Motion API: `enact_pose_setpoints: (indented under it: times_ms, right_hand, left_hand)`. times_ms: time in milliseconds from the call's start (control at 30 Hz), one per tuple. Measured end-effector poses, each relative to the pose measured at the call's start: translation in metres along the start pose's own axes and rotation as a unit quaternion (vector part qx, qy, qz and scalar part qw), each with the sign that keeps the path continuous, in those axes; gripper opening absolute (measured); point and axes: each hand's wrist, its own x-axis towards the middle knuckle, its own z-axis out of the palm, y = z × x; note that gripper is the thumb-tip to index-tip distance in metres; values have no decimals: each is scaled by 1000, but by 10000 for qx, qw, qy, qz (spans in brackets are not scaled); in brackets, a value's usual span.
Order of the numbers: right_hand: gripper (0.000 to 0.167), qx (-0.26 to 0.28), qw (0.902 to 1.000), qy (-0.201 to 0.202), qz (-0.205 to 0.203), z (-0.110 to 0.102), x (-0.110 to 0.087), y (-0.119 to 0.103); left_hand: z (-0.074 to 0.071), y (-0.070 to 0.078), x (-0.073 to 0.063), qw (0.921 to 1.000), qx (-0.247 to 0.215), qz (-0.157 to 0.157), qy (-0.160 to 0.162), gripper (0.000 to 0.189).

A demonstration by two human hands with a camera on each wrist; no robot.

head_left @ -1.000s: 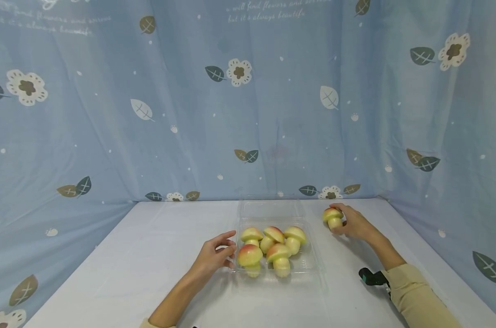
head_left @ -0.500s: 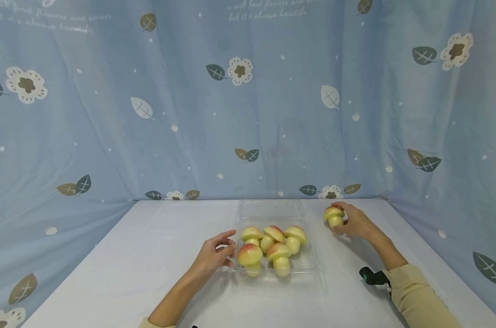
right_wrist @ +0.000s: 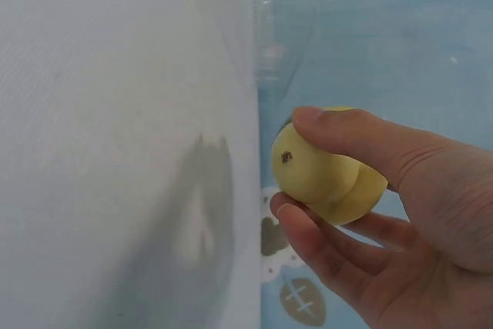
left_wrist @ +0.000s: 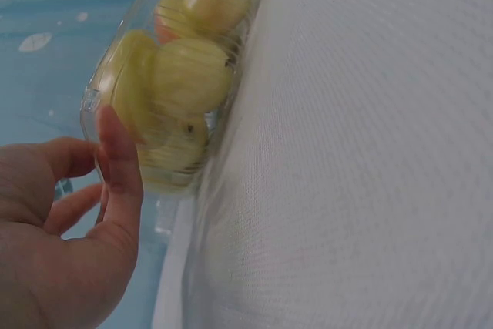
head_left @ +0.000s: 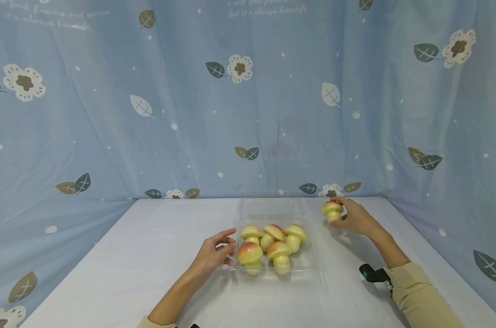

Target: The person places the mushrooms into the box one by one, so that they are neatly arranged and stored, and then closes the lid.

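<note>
My right hand (head_left: 356,219) holds a yellow-green, mushroom-shaped piece (head_left: 332,211) with a reddish cap top, at the table's back right. In the right wrist view, my thumb and fingers grip this piece (right_wrist: 312,167) above the table. A clear plastic clamshell box (head_left: 309,262) lies with its lid (head_left: 271,207) folded back. Several similar mushroom-shaped pieces (head_left: 278,255) sit inside the box. At the box's left wall is my left hand (head_left: 213,253), fingers loosely bent. The left wrist view has its fingertips (left_wrist: 115,125) at the rim; contact is hard to judge.
A white cloth covers the table (head_left: 129,269). A blue curtain (head_left: 182,114) with leaf and flower prints stands behind and beside it. By the right sleeve (head_left: 420,296) is a black device (head_left: 373,274) on the wrist.
My right hand has risen slightly with the mushroom-shaped piece, lifting it off the table. The left hand and the box stay where they were.
</note>
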Motion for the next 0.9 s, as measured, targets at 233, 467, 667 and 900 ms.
enact_pose_setpoints:
  times_ms: [233,467,667,900]
  right_hand:
    - [77,8,9999,19,-156,-2,2,-12]
    - [76,73,9992,-40,-391,-6,1,-27]
    - [74,210,9984,-82,-509,-10,-6,-46]
    - [74,221,9981,-165,-553,-12,-12,-64]
  left_hand:
    - [1,2,-1,10000,-13,-29,30,52]
    - [1,1,0,10000,16,-22,29,52]
    - [0,0,1,10000,42,29,4,53]
    - [-1,-1,0,10000,38,65,-22,53]
